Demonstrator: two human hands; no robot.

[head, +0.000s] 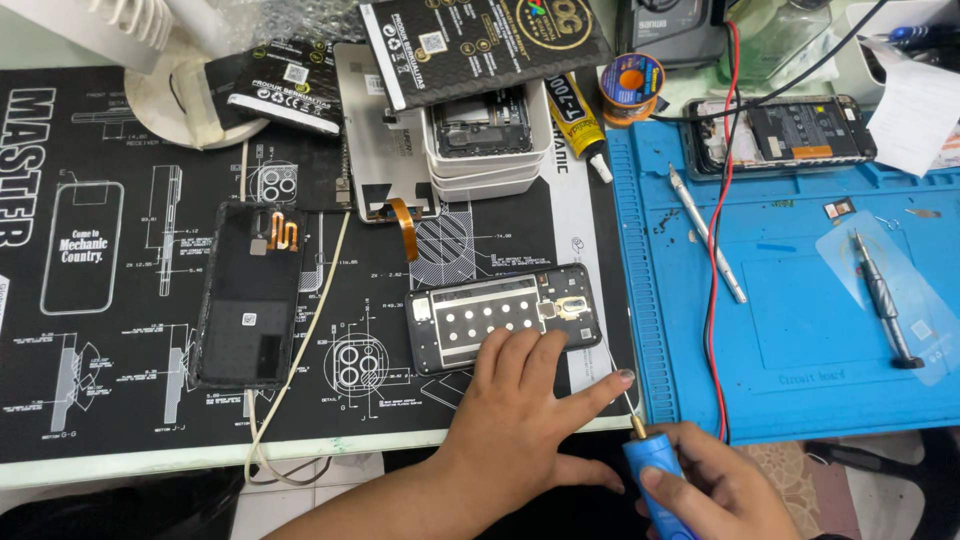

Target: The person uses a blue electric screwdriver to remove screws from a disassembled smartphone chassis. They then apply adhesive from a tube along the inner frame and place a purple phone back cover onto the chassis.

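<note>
My left hand (530, 400) lies flat on the near edge of an opened phone body (500, 315), its fingers spread over the frame's lower right part and holding it to the black work mat (120, 330). My right hand (700, 480) grips a blue electric screwdriver (655, 480) at the bottom edge; its thin bit points up and left toward the phone's right end, just past my left forefinger.
A black phone back cover (248, 295) lies left of the phone. Behind are stacked white trays (485, 150), battery packs, a glue tube (578, 125) and a solder spool (632, 85). On the blue mat (800, 330) lie tweezers (708, 235), another screwdriver (885, 300), red and black wires, and another opened phone (785, 135).
</note>
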